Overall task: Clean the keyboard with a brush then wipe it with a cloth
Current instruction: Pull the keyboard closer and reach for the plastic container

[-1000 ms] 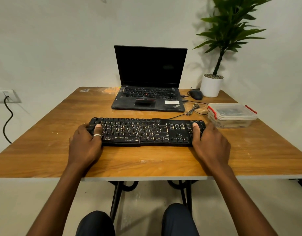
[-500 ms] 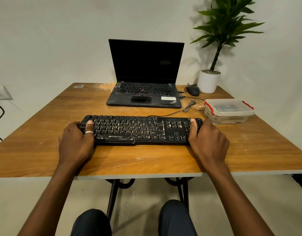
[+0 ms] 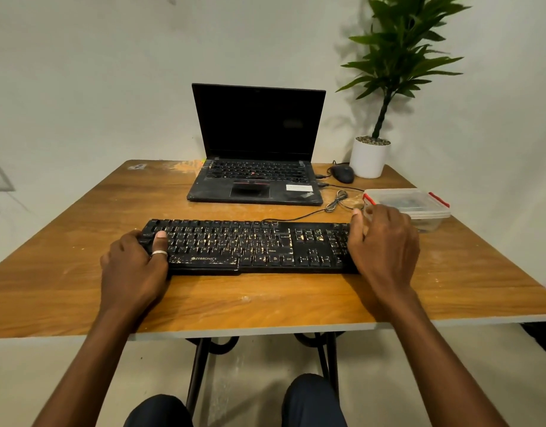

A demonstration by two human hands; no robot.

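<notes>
**Head view: keyboard between two hands, with surface contents**

1. Keyboard (image 3: 250, 246): black, full width, keys speckled with pale yellowish grime. Flat on the wooden surface (image 3: 80, 241), long side parallel to the near edge, roughly centred. Spans from one hand to the other.
2. Left hand (image 3: 133, 266): at the keyboard's left end, gripping it. Thumb (image 3: 159, 241), bearing a pale ring (image 3: 159, 253), laid on top of the leftmost keys; other fingers curled round the end, mostly hidden.
3. Right hand (image 3: 385, 241): over the keyboard's right end, covering it. Back of hand towards the camera, thumb tip up past the far edge. Fingers hidden, so cannot tell whether gripping, touching or loose.
4. Cable (image 3: 336, 201): thin, black, bundled in a loop behind the keyboard's right half.
5. Laptop (image 3: 256, 149): open, screen dark, behind the keyboard near the wall.
6. Mouse (image 3: 342, 174): black, just right of the laptop.
7. Potted plant (image 3: 370, 157): white pot, far right corner, beside the mouse.
8. Plastic container (image 3: 419, 204): clear, lidded, red clips; just beyond the right hand.
</notes>
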